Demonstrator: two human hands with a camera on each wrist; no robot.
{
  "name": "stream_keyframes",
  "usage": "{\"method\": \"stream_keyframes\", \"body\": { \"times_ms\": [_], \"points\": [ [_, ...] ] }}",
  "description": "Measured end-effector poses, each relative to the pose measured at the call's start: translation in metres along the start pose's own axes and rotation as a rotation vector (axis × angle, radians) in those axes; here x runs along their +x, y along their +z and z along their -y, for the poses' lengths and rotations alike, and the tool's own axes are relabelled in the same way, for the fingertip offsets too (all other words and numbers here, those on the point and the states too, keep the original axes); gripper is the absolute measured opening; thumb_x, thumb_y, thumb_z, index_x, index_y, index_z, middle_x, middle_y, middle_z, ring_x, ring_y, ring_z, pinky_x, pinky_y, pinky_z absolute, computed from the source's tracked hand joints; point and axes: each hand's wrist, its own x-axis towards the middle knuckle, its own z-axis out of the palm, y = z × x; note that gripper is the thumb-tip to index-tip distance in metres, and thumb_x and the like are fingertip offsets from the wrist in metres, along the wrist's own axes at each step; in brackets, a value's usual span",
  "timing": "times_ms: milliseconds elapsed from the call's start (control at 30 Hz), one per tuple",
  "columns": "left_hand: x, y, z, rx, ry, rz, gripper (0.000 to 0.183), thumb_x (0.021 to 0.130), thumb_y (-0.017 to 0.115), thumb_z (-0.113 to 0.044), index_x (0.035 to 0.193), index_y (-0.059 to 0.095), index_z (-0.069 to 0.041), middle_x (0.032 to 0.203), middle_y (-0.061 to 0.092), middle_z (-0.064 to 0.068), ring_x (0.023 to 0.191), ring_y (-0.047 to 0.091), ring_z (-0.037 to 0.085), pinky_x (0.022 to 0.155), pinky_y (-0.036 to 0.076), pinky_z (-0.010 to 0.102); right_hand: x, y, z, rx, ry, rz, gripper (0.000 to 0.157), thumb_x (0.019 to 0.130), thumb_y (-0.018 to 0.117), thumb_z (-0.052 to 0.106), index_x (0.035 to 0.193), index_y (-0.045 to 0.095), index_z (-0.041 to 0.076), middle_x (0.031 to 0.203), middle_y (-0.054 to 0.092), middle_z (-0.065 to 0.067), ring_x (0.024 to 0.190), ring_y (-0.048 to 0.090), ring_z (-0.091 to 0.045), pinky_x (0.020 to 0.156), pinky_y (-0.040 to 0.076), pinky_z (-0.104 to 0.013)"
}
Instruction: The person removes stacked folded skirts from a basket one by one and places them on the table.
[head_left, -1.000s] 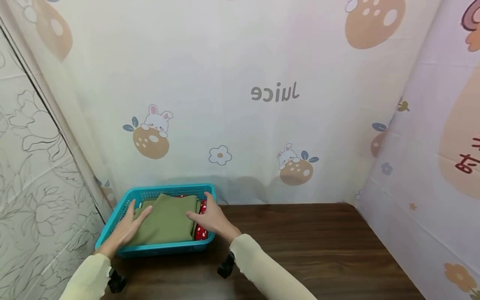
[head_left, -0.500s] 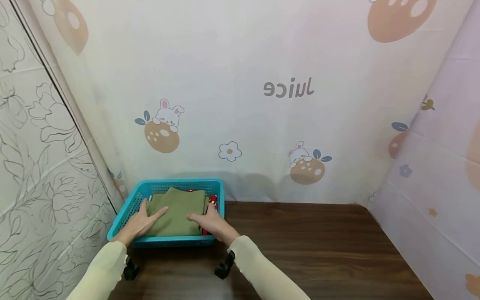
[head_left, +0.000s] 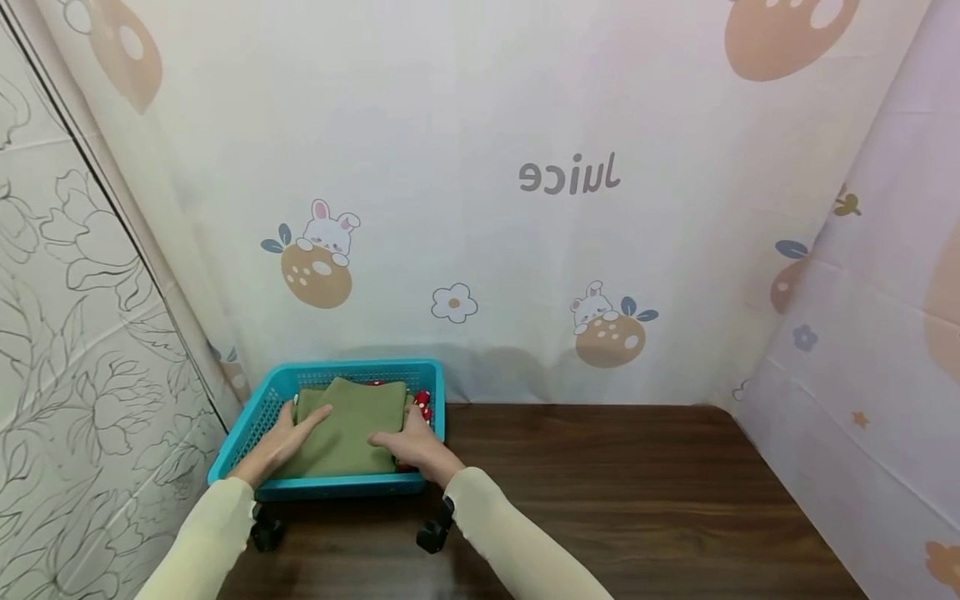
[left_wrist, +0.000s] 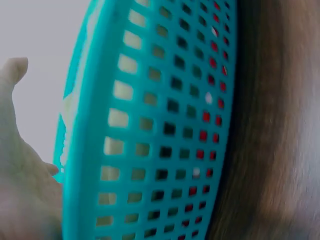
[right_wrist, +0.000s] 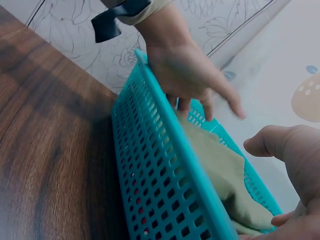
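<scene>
In the head view a folded green cloth [head_left: 352, 425] lies in a turquoise plastic basket [head_left: 337, 485]. Red fabric with white dots [head_left: 423, 403] shows beside and under it. My left hand [head_left: 279, 442] reaches into the basket at the cloth's left side, thumb stretched out over the cloth. On the opposite side is my right hand [head_left: 420, 442], thumb pointing inward across the cloth. In the right wrist view the left hand's fingers [right_wrist: 184, 105] dip behind the basket rim, and its thumb is raised. Fingertips of both hands are partly hidden.
The basket stands at the back left of a dark wooden table [head_left: 630, 492], close to a printed curtain [head_left: 480, 208]. A floral-patterned panel [head_left: 82, 350] borders the left side, and another printed sheet [head_left: 847, 333] borders the right.
The camera view has shifted slightly. My left hand has moved right, closer to the green cloth, and my right hand has moved lower along the cloth's right side. The basket stays in place.
</scene>
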Motion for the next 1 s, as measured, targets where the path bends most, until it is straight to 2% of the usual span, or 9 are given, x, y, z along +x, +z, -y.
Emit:
{"method": "stream_keyframes", "body": {
  "times_ms": [100, 200, 300, 433, 533, 700, 800, 1000],
  "points": [
    [0.000, -0.001, -0.002, -0.037, 0.005, 0.007, 0.120, 0.093, 0.035, -0.084, 0.160, -0.024, -0.004, 0.165, -0.016, 0.035, 0.151, 0.001, 0.060, 0.118, 0.016, 0.075, 0.005, 0.000, -0.002, 0.030, -0.012, -0.010, 0.092, 0.092, 0.078, 0.033, 0.161, 0.023, 0.006, 0.155, 0.040, -0.021, 0.129, 0.054, -0.036, 0.099, 0.053, -0.056],
    [0.001, -0.003, -0.003, -0.028, 0.003, 0.012, 0.119, 0.094, 0.037, -0.082, 0.160, -0.025, -0.005, 0.165, -0.016, 0.036, 0.151, 0.002, 0.059, 0.118, 0.016, 0.074, 0.009, 0.000, -0.004, 0.067, -0.020, -0.010, 0.088, 0.092, 0.078, 0.028, 0.160, 0.026, 0.006, 0.150, 0.044, -0.022, 0.118, 0.060, -0.034, 0.092, 0.057, -0.053],
    [0.002, -0.003, -0.001, -0.010, 0.000, 0.020, 0.120, 0.094, 0.039, -0.081, 0.159, -0.027, -0.006, 0.165, -0.016, 0.036, 0.151, 0.002, 0.060, 0.118, 0.016, 0.075, 0.013, 0.001, -0.005, 0.064, -0.035, 0.006, 0.086, 0.092, 0.078, 0.028, 0.160, 0.028, 0.007, 0.154, 0.041, -0.021, 0.124, 0.057, -0.036, 0.095, 0.055, -0.055],
    [0.005, -0.001, 0.004, -0.002, 0.010, 0.042, 0.122, 0.093, 0.043, -0.081, 0.159, -0.028, -0.008, 0.166, -0.018, 0.033, 0.151, -0.002, 0.059, 0.118, 0.013, 0.075, 0.016, 0.004, -0.007, 0.018, -0.050, 0.018, 0.086, 0.093, 0.077, 0.030, 0.161, 0.028, 0.010, 0.162, 0.034, -0.019, 0.141, 0.043, -0.040, 0.105, 0.047, -0.059],
    [0.008, 0.001, 0.007, 0.000, 0.020, 0.053, 0.122, 0.093, 0.046, -0.079, 0.160, -0.026, -0.007, 0.167, -0.018, 0.031, 0.152, -0.005, 0.057, 0.119, 0.011, 0.075, 0.018, 0.006, -0.009, -0.005, -0.047, 0.015, 0.085, 0.093, 0.076, 0.029, 0.162, 0.029, 0.012, 0.164, 0.032, -0.018, 0.145, 0.039, -0.042, 0.108, 0.045, -0.061],
    [0.012, 0.002, 0.008, -0.020, 0.031, 0.053, 0.119, 0.094, 0.051, -0.074, 0.162, -0.021, -0.008, 0.168, -0.017, 0.029, 0.153, -0.007, 0.055, 0.119, 0.010, 0.075, 0.021, 0.008, -0.010, -0.023, -0.057, 0.024, 0.081, 0.093, 0.077, 0.030, 0.160, 0.034, 0.016, 0.161, 0.038, -0.017, 0.140, 0.045, -0.040, 0.106, 0.046, -0.061],
    [0.012, 0.001, 0.007, -0.036, 0.041, 0.066, 0.120, 0.094, 0.053, -0.073, 0.162, -0.023, -0.012, 0.169, -0.020, 0.026, 0.154, -0.009, 0.054, 0.119, 0.009, 0.075, 0.024, 0.008, -0.011, -0.033, -0.057, 0.039, 0.079, 0.092, 0.077, 0.032, 0.159, 0.036, 0.019, 0.159, 0.041, -0.016, 0.135, 0.049, -0.037, 0.104, 0.048, -0.059],
    [0.012, 0.003, 0.005, -0.012, 0.060, 0.089, 0.123, 0.092, 0.060, -0.070, 0.162, -0.023, -0.012, 0.169, -0.019, 0.026, 0.153, -0.009, 0.056, 0.118, 0.010, 0.076, 0.026, 0.011, -0.013, -0.038, -0.057, 0.064, 0.073, 0.092, 0.077, 0.031, 0.156, 0.042, 0.020, 0.155, 0.045, -0.014, 0.128, 0.052, -0.033, 0.101, 0.049, -0.058]
  ]
}}
